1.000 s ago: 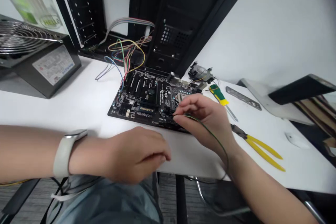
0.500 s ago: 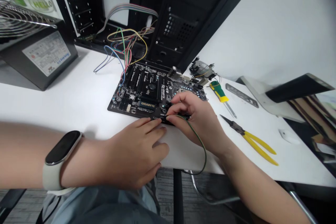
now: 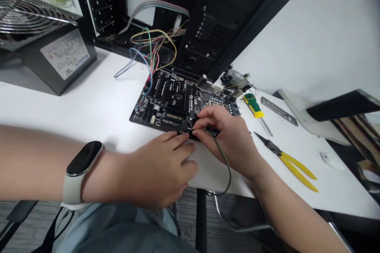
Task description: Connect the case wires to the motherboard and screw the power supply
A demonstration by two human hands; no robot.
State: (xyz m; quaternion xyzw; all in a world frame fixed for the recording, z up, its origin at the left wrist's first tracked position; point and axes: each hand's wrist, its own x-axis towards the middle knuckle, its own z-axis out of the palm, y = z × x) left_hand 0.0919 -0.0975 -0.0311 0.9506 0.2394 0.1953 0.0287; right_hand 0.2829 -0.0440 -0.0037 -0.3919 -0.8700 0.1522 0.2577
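A black Gigabyte motherboard (image 3: 175, 102) lies flat on the white table, with coloured wires running from its far left corner. My right hand (image 3: 228, 138) pinches a small black connector (image 3: 208, 131) at the board's near edge. Its thin green-and-black wire (image 3: 226, 162) loops down past my wrist and over the table edge. My left hand (image 3: 157, 170), wearing a white wristband, rests its fingertips against the board's near edge, right next to the connector. The connector's contact point is hidden by my fingers.
A power supply with a fan grille (image 3: 56, 43) stands at the left. A black PC case (image 3: 231, 19) stands behind the board. To the right lie a green-and-yellow screwdriver (image 3: 252, 105), yellow-handled pliers (image 3: 293, 170), a metal bracket (image 3: 279, 111) and a white mouse (image 3: 331, 160).
My left hand has moved up from the table edge onto the board's near edge. My right hand has closed in on the connector at the board, and the wire hangs in a shorter loop.
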